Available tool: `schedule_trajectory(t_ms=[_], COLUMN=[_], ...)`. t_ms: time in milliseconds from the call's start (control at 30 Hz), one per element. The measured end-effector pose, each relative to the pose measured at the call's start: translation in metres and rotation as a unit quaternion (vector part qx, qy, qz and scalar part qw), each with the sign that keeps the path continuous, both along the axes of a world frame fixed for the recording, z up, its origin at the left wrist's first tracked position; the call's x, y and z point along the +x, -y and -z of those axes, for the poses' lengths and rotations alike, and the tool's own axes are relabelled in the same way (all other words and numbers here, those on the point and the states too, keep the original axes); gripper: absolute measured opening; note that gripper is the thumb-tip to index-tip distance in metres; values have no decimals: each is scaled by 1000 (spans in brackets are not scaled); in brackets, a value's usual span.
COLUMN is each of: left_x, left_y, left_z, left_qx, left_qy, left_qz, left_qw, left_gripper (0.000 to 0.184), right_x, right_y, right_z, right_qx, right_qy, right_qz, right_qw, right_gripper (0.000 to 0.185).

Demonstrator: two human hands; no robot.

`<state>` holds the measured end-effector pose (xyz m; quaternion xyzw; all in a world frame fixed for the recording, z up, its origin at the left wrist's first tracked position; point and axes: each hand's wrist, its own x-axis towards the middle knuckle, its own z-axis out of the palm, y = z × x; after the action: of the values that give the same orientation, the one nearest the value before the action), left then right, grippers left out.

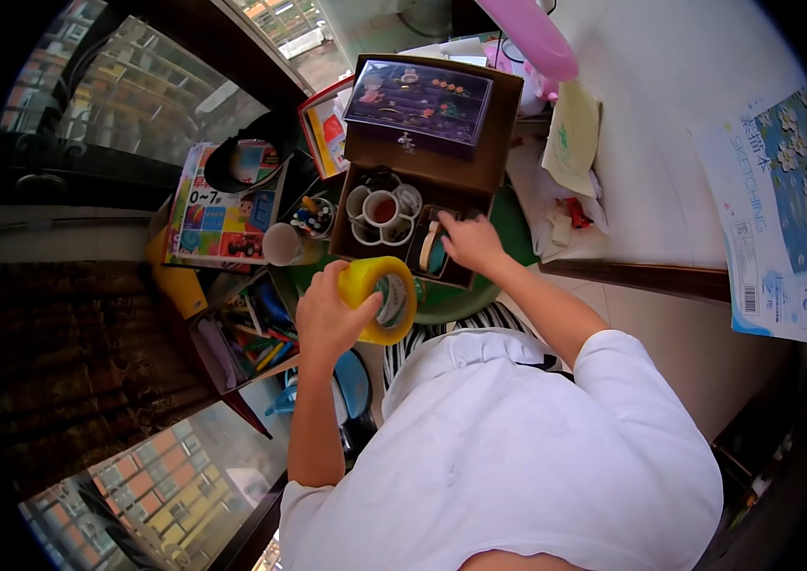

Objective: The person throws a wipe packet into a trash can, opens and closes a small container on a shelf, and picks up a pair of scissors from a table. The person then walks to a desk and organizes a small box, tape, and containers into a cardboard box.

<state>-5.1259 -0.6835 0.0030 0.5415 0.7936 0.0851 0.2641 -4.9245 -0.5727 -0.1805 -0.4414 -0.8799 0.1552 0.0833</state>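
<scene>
My left hand [329, 314] is closed round a wide roll of yellow packing tape [398, 269], its thumb on the near side by the core. The roll is held up in front of an open brown box [492, 143]. My right hand [473, 244] reaches into the box's right part, its fingers bent against a dark object with a beige band [429, 246]; what they grip is partly hidden. Left of it in the box sits a white flower-shaped organizer [407, 202] with several round cups. Behind it, a purple decorated box [422, 100] leans against the raised lid.
The brown box stands on a green round surface [515, 224]. A pen holder [313, 217], a cup [281, 245] and children's books [218, 243] are at left. Below them is a bin of crayons and pens [265, 343]. A sketchbook [775, 219] lies on the white table [656, 143] at right.
</scene>
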Motion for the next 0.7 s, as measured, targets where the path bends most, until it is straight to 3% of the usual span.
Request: schedule_trajectory(t_ms=[67,100,167,200,400,533,633,700], left_x=[3,5,10,12,33,50,64,74], left_y=[1,1,-1,-3,-8,-13,-20,-26], left_z=[0,0,2,2,12,30,43,56], left_qx=[12,25,34,41,99,146,179,209], left_qy=[6,11,18,25,46,35,35,39], left_qz=[-8,-11,-12,-10,5,15,13,12], left_qw=[1000,1000,999,999,994,989,983,977], left_gripper=[57,56,56,56,53,50,49,49], right_x=[7,10,13,10,5,2,19,43], right_y=[-11,-15,-23,-24,-32,-33,-42,-44], right_z=[0,4,16,20,27,21,-10,-38], right_qx=[62,61,95,75,-21,6,-37,9], right_qy=[-9,-9,81,113,288,291,250,51], right_qz=[0,-3,-56,-31,-93,-115,-155,-109], right_qw=[998,998,991,990,953,950,955,993], right_gripper=[23,23,11,8,19,15,17,11])
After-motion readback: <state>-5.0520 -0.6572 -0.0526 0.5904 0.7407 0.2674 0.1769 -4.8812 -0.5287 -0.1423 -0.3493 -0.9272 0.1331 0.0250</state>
